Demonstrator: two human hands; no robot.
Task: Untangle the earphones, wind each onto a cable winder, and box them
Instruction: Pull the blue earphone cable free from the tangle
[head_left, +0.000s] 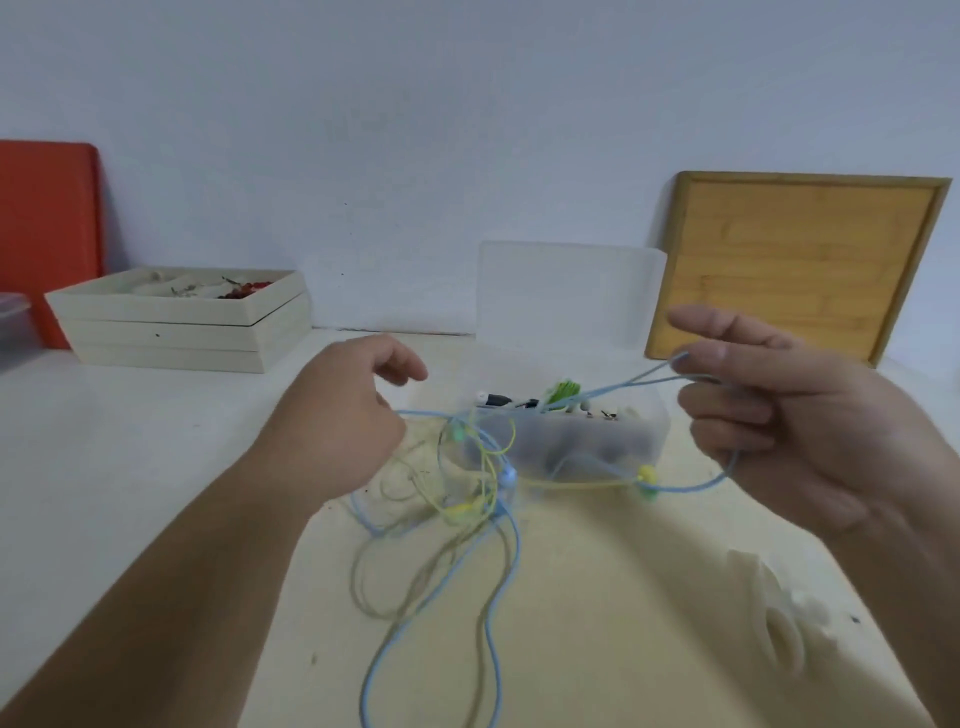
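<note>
A white table (130, 441) stands against a pale wall (467, 104). At the far left, an orange board (47, 234) leans on the wall. Just in front of it, cream trays (171, 332) sit stacked one on another. The top tray holds small bits, some of them red. On the right, a wooden board (795, 265) with a raised rim leans on the wall too.

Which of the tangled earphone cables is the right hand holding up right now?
The light blue cable, held in the grip of the right hand and stretched up from the tangle. The yellow cable and olive cable lie lower, outside that grip.
</note>
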